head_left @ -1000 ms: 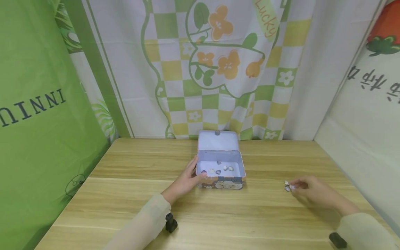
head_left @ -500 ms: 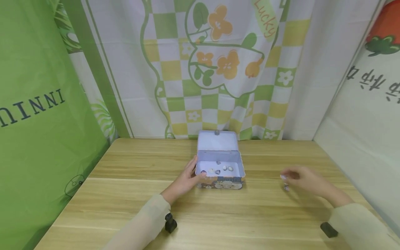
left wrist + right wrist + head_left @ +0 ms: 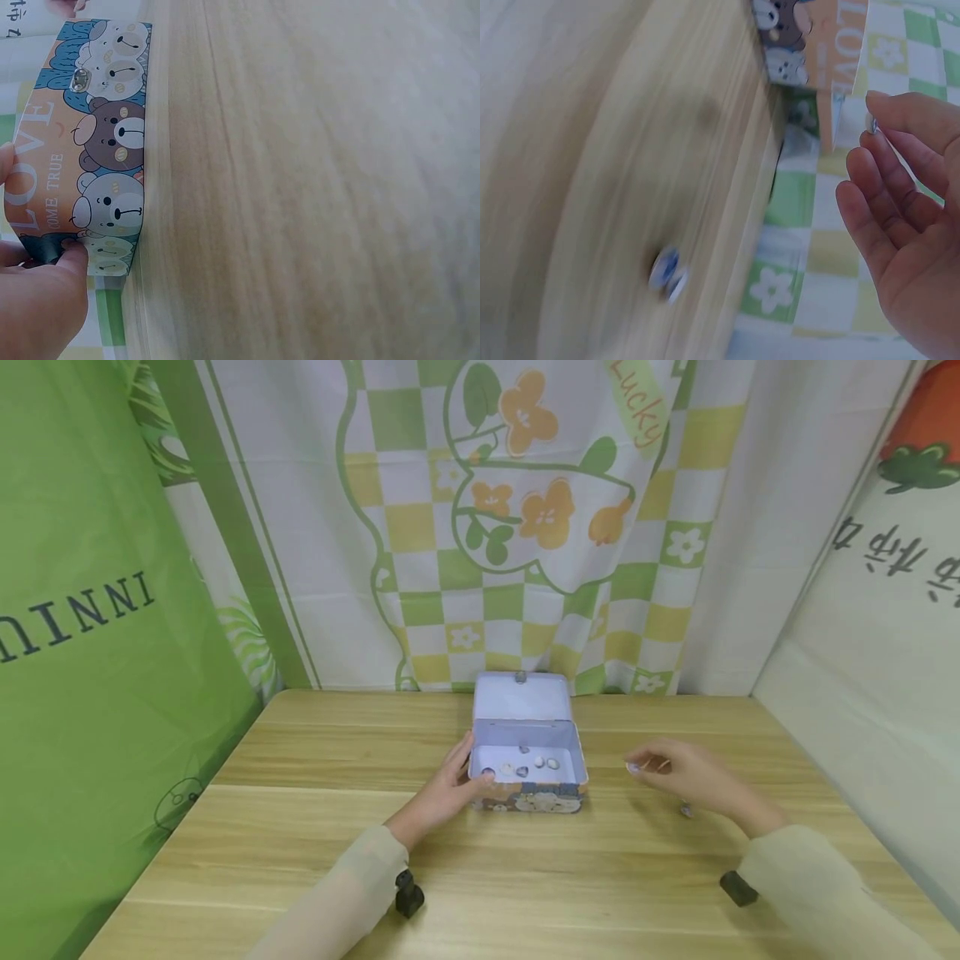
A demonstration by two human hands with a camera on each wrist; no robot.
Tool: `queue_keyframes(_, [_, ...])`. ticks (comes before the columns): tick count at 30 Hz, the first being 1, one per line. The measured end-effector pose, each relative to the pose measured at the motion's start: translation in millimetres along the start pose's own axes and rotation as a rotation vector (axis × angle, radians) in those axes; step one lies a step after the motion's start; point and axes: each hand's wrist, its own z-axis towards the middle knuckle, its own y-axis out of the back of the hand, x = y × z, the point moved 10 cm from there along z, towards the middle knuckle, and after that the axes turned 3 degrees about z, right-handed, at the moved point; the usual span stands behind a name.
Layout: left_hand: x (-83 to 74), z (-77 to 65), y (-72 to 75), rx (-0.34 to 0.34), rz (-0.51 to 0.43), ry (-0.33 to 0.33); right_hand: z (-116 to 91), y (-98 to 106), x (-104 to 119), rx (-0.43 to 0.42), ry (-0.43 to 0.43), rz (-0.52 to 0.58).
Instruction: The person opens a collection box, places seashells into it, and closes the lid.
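Note:
A hinged tin box [image 3: 551, 799] printed with cartoon bears stands on the table, its lid [image 3: 522, 696] raised. Inside lie several small, shiny, roundish pieces [image 3: 540, 762], whitish to grey. My left hand [image 3: 447, 789] grips the box's left side, thumb at the front left corner and fingers along the side. To the right of the box, my right hand [image 3: 690, 777] is above the table, pinching one small whitish piece [image 3: 871, 123] between thumb and index finger, the other fingers loosely bent. Two more small pieces, one with a blue face [image 3: 664, 268], lie on the table below it.
The box and pieces are on a wood-grain table [image 3: 300, 860]. Behind it hangs a checked, flowered curtain [image 3: 420, 527]. A green cloth [image 3: 90, 735] hangs at the left and a white printed cloth [image 3: 870, 677] at the right.
My right hand has lifted a small piece from the group on the table and moved left toward the box with it. My left hand stays on the box.

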Motion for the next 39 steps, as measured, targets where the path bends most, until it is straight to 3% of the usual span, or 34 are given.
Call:
queue_keyframes(12, [-2.0, -0.5, -0.2, -0.002, 0.002, -0.004, 34.6, -20.1, 27.0, -0.032, 0.077, 0.048])
queue_keyframes(22, [-3.3, 0.5, 0.1, -0.015, 0.01, -0.009, 56.4, -39.2, 45.6, 0.008, 0.107, 0.098])
queue_keyframes(39, [-4.2, 0.1, -0.6, -0.01, -0.005, -0.018, 74.6, -59.1, 55.5, 0.064, 0.126, 0.123])
